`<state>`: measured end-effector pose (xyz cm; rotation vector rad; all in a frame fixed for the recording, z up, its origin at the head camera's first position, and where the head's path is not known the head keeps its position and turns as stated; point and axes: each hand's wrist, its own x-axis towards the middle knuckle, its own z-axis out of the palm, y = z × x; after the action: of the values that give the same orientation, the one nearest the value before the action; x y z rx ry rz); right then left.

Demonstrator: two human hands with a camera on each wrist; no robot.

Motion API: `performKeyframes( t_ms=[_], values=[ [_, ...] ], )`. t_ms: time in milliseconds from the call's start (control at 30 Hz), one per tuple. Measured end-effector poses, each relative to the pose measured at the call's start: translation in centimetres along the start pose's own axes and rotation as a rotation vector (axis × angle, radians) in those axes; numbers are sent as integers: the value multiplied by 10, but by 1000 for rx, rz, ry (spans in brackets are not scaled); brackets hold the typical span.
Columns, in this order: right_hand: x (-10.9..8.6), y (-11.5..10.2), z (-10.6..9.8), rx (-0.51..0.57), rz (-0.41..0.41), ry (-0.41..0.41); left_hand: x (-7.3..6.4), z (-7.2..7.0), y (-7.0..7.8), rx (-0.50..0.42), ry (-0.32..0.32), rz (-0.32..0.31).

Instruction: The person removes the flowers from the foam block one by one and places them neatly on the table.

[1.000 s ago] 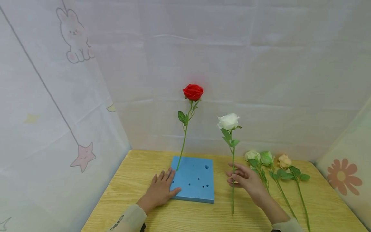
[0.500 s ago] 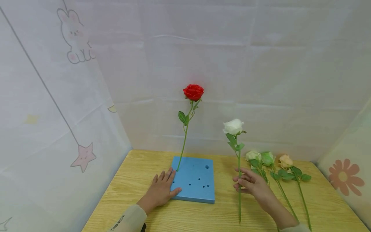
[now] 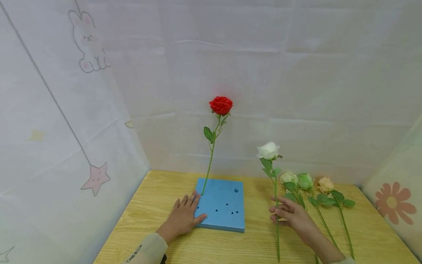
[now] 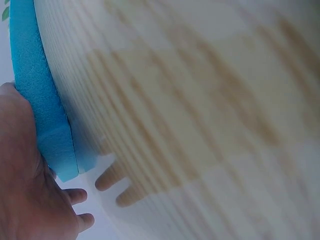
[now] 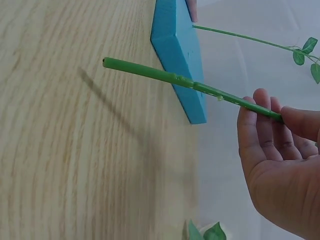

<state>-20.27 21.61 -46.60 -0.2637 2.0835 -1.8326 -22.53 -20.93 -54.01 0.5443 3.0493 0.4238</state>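
Observation:
My right hand [image 3: 291, 219] pinches the green stem of a white rose [image 3: 268, 150] between thumb and fingers, the bloom pointing up. In the right wrist view the lower end of the stem [image 5: 145, 71] hangs over the tabletop. A blue foam block [image 3: 227, 220] with several small holes lies flat on the table to the left. One red rose [image 3: 221, 105] stands in a hole near its left edge, leaning slightly right. My left hand [image 3: 182, 216] rests with spread fingers on the block's left side; the left wrist view shows it at the block's edge [image 4: 42, 90].
Right of my right hand lie a cream rose [image 3: 289, 179], a green rose [image 3: 305, 181] and a peach rose [image 3: 325, 184], stems toward the front. The wooden table [image 3: 141, 220] ends at a pale cloth backdrop [image 3: 184, 80] behind and on both sides.
My right hand has moved right and toward me with the white rose, away from the blue block. The left hand and the red rose have stayed in place.

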Motion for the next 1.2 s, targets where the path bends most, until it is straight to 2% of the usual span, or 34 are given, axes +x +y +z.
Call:
performKeyframes(
  t_ms=[500, 867, 1200],
  values=[
    [4, 26, -16, 74, 32, -37, 0, 0, 0, 5, -8, -6],
    [6, 36, -30, 103, 67, -75, 0, 1, 0, 16, -7, -6],
    [8, 42, -39, 105, 91, -109, 0, 4, -3, 4, 18, 21]
  ],
)
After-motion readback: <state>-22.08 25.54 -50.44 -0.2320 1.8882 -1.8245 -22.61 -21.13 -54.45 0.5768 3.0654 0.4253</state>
